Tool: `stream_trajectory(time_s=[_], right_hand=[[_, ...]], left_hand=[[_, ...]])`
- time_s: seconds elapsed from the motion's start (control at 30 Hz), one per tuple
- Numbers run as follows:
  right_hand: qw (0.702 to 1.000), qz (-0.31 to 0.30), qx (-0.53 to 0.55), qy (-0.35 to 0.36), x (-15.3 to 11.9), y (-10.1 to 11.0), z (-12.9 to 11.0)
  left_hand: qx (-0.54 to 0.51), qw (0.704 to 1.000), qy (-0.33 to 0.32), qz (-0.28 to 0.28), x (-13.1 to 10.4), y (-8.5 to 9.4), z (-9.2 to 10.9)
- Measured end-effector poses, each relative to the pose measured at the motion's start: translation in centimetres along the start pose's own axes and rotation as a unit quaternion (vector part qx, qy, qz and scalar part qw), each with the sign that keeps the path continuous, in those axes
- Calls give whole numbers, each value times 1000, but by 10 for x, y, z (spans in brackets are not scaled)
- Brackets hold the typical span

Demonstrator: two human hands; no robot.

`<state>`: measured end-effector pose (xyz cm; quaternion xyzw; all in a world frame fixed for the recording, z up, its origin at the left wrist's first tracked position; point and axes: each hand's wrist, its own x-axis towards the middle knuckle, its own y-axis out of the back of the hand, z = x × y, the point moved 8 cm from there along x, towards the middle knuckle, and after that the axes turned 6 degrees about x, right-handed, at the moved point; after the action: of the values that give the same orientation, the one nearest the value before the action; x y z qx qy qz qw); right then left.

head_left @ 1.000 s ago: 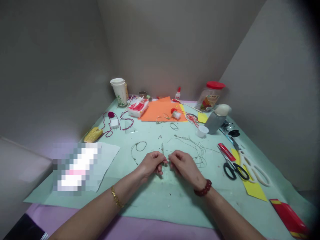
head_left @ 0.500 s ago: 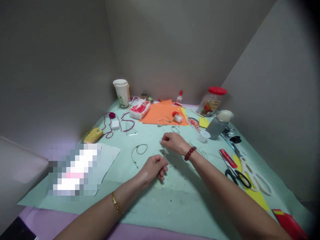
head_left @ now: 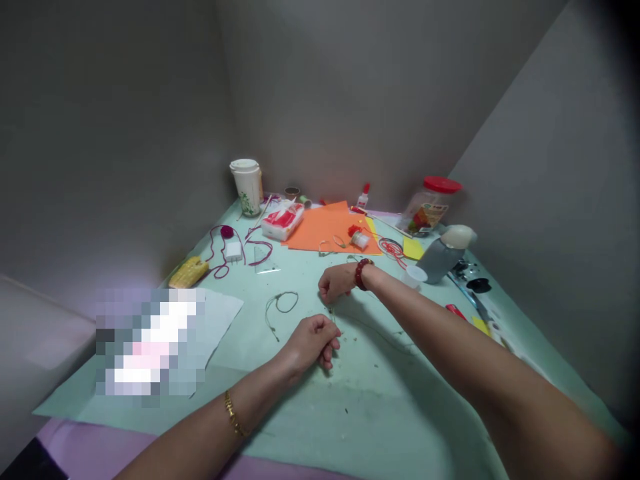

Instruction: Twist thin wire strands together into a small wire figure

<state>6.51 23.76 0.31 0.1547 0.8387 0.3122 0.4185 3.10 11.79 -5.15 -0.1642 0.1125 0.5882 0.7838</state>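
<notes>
My left hand point(head_left: 315, 341) is closed near the middle of the green table sheet, thumb and fingers pinching a thin greenish cord point(head_left: 333, 313) that sticks up from the fingertips. Just beyond it, my right hand point(head_left: 338, 283) is curled with the knuckles up; its fingertips are mostly hidden, so what it grips cannot be made out. Another fine strand point(head_left: 383, 337) trails over the sheet to the right, under my right forearm. Left of my hands lies a looped, knotted cord point(head_left: 287, 302) of similar colour.
Orange paper point(head_left: 320, 227), a tissue pack point(head_left: 283, 221) and a white cup point(head_left: 247, 187) are at the back. A grey bottle point(head_left: 440, 257), small clear cup point(head_left: 415, 276) and red-lidded jar point(head_left: 427, 207) stand right. A yellow corn-shaped object point(head_left: 189, 273) and purple cord point(head_left: 220, 271) lie left.
My right hand has turned over, its wrist and elbow rising, and the forearm now covers most of the scissors. My left hand stays nearly in place; the view has shifted slightly.
</notes>
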Motion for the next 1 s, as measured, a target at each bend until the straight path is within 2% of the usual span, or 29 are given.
stream_trajectory(time_s=[0.23, 0.47, 0.53, 0.63, 0.7, 1.0], right_hand=[[1000, 14, -9, -2, -5, -4, -2], [993, 103, 44, 41, -13, 14, -1], [992, 89, 72, 51, -11, 13, 0], [994, 54, 88, 28, -6, 4, 3], [996, 63, 64, 16, -5, 3, 2], [991, 99, -4, 84, -12, 11, -8]], left_hand=[[-5, 1000, 1, 0, -2, 0, 1], [-2, 1000, 8, 3, -3, 0, 3], [-5, 1000, 6, 1, -2, 0, 3], [-7, 1000, 1, -4, -1, 0, 1], [-7, 1000, 1, -5, 0, 0, 0], [-6, 1000, 6, -4, -1, 0, 1]])
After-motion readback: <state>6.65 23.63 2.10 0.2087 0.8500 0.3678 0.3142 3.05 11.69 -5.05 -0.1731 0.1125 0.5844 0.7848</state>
